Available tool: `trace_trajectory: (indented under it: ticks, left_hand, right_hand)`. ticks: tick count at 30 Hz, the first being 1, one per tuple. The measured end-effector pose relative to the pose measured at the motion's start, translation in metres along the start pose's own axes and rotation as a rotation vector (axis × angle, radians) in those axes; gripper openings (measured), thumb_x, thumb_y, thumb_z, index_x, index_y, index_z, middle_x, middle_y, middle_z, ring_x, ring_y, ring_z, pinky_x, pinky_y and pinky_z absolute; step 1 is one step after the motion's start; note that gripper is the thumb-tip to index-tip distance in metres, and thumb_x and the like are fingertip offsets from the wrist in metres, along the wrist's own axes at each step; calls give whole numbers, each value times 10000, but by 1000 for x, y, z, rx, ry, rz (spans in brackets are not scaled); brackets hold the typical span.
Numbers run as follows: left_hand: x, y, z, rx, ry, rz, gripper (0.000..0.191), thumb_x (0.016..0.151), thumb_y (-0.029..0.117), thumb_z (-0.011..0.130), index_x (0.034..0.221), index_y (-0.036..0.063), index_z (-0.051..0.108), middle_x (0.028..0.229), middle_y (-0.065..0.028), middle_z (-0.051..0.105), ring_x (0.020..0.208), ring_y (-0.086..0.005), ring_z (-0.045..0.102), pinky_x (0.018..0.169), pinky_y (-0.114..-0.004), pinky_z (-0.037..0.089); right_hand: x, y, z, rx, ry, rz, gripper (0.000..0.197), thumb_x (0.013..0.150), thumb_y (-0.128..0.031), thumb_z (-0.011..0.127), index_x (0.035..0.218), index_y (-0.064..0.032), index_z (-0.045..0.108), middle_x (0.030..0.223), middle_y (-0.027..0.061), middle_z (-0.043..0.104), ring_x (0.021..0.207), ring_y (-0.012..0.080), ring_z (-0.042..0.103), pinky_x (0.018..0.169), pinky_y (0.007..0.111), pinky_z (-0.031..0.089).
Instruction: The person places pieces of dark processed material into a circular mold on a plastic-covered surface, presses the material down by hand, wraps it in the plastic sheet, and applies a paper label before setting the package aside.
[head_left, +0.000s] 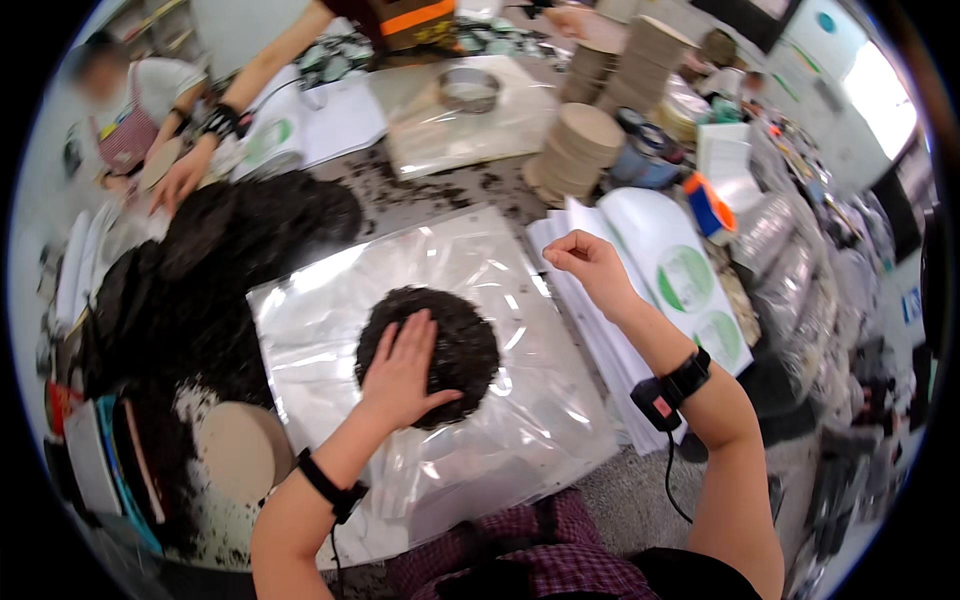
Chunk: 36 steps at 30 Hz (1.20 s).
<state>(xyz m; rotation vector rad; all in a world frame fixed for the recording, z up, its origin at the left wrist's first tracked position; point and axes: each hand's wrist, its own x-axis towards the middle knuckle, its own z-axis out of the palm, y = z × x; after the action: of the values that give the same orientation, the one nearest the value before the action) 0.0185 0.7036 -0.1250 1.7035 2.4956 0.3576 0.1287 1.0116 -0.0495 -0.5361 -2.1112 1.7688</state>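
Observation:
My left hand (401, 367) lies flat on a round patch of dark, crumbly material (465, 341), fingers slightly spread and thumb out to the right. The patch rests on a square board covered with clear plastic film (525, 420), which is wrinkled and shiny. My right hand (589, 266) hovers to the right of the board, near a stack of white papers (630, 225) with green round prints. Its fingers are curled and the thumb is near the fingertips; whether something small is between them I cannot tell. A large heap of dark material (187, 315) lies left of the board.
A stack of round beige discs (244, 450) stands at lower left, more discs (585, 142) at the back. A metal ring (469, 90) sits on another film-covered board (420, 142). A co-worker's hand (184, 176) is by the heap. An orange-and-blue tape roll (709, 206) is right.

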Motion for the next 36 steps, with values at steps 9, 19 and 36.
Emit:
trace_trajectory:
  ticks: [9, 19, 36]
  left_hand:
    - [4, 2, 4, 122, -36, 42, 1102, 828, 701, 567, 1506, -88, 206, 1601, -228, 180, 1507, -295, 140, 1220, -472, 86]
    - [-3, -1, 2, 95, -26, 10, 1073, 822, 694, 583, 1498, -72, 254, 1592, -223, 213, 1503, -296, 161, 1217, -463, 104]
    - [19, 8, 5, 259, -677, -121, 1082, 846, 760, 447, 1564, 20, 120, 1627, -242, 1, 1508, -401, -38, 1195, -562, -1]
  right_hand:
    - [-32, 25, -153, -765, 170, 208, 268, 896, -196, 681, 1077, 1, 690, 871, 100, 729, 780, 187, 687, 766, 322, 521]
    - [-42, -5, 21, -843, -146, -776, 352, 748, 35, 602, 1078, -65, 676, 1126, 104, 677, 1027, 308, 642, 859, 378, 533]
    - [-35, 65, 165, -1116, -745, -684, 922, 846, -505, 603, 1559, -80, 201, 1577, 272, 206, 1473, 459, 132, 1204, 556, 57]
